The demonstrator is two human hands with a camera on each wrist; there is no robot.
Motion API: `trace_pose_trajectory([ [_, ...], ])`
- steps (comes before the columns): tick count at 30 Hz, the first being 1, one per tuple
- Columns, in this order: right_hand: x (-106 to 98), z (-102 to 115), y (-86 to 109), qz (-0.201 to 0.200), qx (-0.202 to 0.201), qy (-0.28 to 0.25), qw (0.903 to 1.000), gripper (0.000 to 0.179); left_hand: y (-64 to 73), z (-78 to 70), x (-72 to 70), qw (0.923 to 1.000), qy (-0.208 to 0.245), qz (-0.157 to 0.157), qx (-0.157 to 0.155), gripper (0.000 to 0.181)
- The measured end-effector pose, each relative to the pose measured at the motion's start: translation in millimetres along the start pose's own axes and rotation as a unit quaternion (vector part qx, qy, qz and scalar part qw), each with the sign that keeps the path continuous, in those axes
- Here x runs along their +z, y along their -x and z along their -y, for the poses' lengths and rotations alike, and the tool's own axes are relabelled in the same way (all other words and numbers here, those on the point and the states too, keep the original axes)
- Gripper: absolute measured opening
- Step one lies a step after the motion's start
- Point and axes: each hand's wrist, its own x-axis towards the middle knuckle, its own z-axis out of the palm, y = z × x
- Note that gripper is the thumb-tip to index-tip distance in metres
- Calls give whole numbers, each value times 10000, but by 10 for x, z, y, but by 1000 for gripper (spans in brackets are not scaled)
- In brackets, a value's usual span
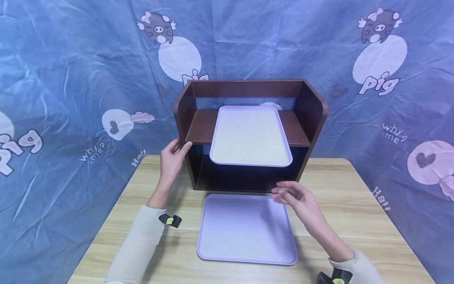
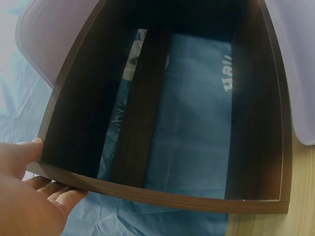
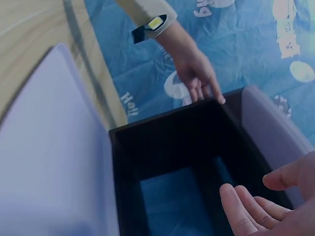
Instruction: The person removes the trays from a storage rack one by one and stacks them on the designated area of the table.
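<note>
The left grip (image 1: 172,157) pinches the shelf (image 1: 201,128), whose long axis runs rightward from there; the right grip (image 1: 293,197), empty, fingers loosely curved, hangs nearer the lower tray (image 1: 244,230), below and left.

A creased blue curtain (image 1: 248,43) — printed with cartoon pigs (image 1: 159,29), white blobs (image 1: 179,60) and words (image 1: 378,84) such as "pig" and "why me?" — hangs behind and beside a wood-grain table (image 1: 340,205).
</note>
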Motion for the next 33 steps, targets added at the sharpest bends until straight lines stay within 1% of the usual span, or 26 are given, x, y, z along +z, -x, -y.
trace_pose_trajectory([
  [6,52,180,-89,258,-169,-148,9994,42,4,12,7,10000,18,-40,9,51],
  [11,105,314,-137,364,-66,-264,9990,45,18,20,2,9999,154,-60,43,49],
  [14,155,394,-160,389,41,-529,9978,47,17,16,2,9997,219,-26,66,50],
  [17,208,473,-186,383,149,-957,9946,47,8,12,5,9997,239,3,60,51],
  [20,258,552,-214,404,275,-1447,9883,47,1,4,8,9997,233,-8,45,51],
  [24,322,628,-247,424,433,-2078,9763,44,-3,1,13,9997,234,-17,5,52],
  [29,392,652,-290,471,446,-2695,9608,36,-1,3,10,9998,221,-3,-25,52],
  [33,444,652,-331,530,418,-3131,9473,35,-1,1,9,9998,196,4,34,50],
])
